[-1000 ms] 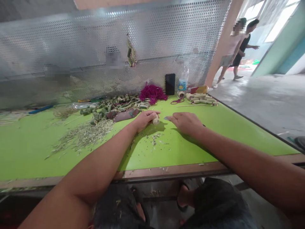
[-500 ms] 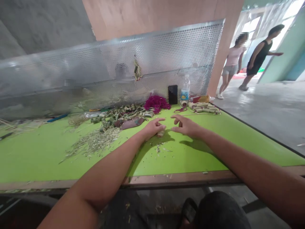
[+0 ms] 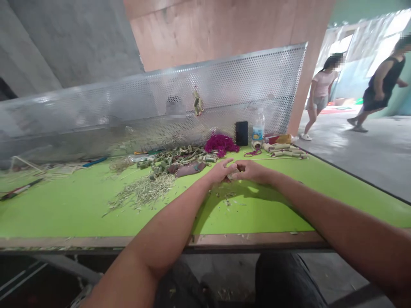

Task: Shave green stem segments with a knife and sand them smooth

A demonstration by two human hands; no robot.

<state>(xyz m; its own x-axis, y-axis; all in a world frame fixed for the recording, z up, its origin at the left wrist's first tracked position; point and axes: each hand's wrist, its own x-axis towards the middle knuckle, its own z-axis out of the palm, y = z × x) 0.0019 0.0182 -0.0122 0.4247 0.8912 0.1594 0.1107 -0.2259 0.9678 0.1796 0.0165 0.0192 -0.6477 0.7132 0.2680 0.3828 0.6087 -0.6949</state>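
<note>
A narrow, uncertain hold

The left hand (image 3: 220, 173) and right hand (image 3: 253, 171) are close together above the bright green tabletop (image 3: 266, 218). Both grips are narrow, but I cannot surely tell if they hold the small pale stem piece (image 3: 233, 173), mostly hidden between them. It seems light, stiff and perhaps brittle, so fingertips should take it at its ends
</note>
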